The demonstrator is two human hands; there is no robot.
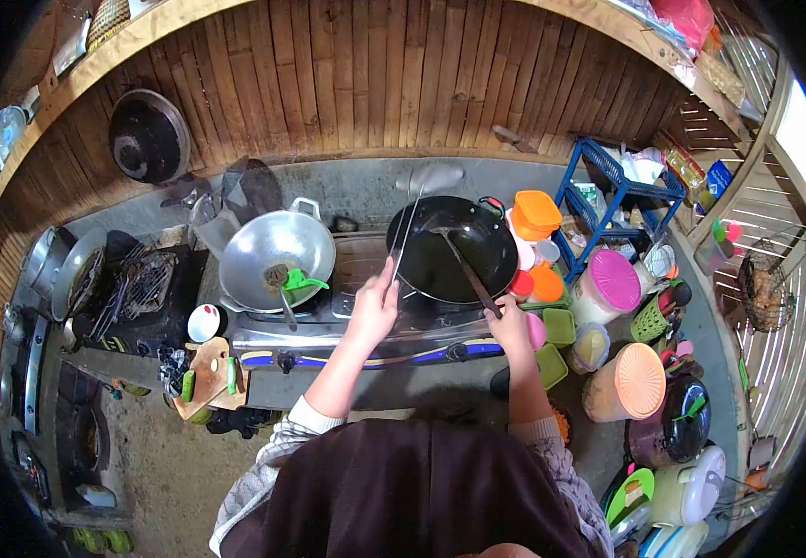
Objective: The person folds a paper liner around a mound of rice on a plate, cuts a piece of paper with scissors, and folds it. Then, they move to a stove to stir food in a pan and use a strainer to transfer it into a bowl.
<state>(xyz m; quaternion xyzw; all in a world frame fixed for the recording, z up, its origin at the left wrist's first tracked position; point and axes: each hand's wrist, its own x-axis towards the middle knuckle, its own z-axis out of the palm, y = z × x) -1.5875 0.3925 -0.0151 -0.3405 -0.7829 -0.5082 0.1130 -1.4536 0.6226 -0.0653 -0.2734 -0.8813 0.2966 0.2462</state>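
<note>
The black wok [419, 265] looks glossy, the wide pan [259, 246] shiny metal, the wall [375, 84] rough wood, the rack [602, 161] smooth plastic.

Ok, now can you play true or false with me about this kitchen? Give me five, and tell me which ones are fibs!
1. The right hand holds a long spatula that reaches into the black pan. True.
2. The left hand is empty. False: it holds a thin-handled tool.
3. The silver pan is left of the black pan. True.
4. The rack is red. False: it is blue.
5. The chopping board has nothing on it. False: green things lie on it.
</note>
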